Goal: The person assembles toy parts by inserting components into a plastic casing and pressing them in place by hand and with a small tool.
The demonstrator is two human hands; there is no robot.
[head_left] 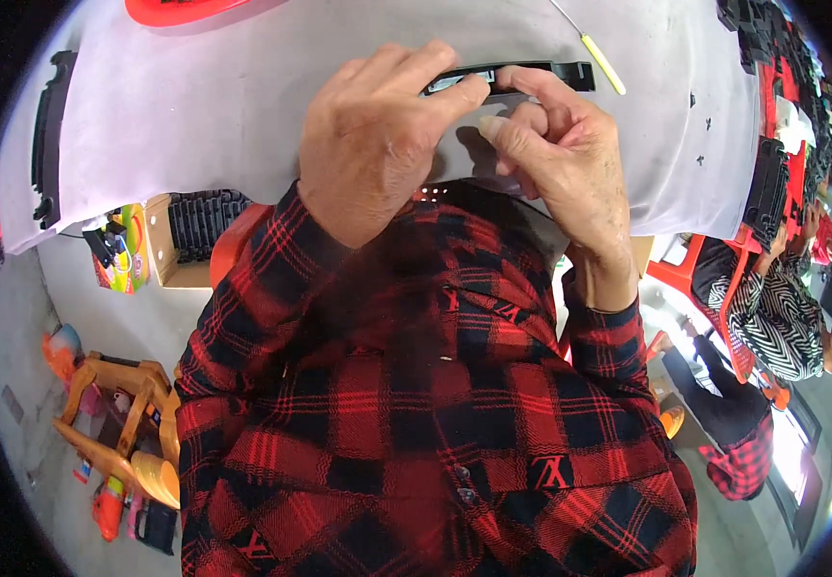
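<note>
A long, narrow black plastic strip (573, 77) lies crosswise over the pale table cloth in front of me, with a light, shiny patch along its middle. My left hand (368, 135) is closed on its left part, fingers over the far side and thumb along the near side. At the strip's middle and right, the bent index finger of my right hand (570, 149) presses against it. The right thumb stays apart from the strip, and the other right fingers curl in. Whether those curled fingers hold anything small is hidden.
A yellow-handled thin tool (604, 64) lies beyond the strip, and a red basin (180, 12) stands far left. Another black strip (50, 139) rests at the left table edge. Small black bits (707, 124) and more black parts (768, 188) lie right. An open carton (185, 274) stands below the table.
</note>
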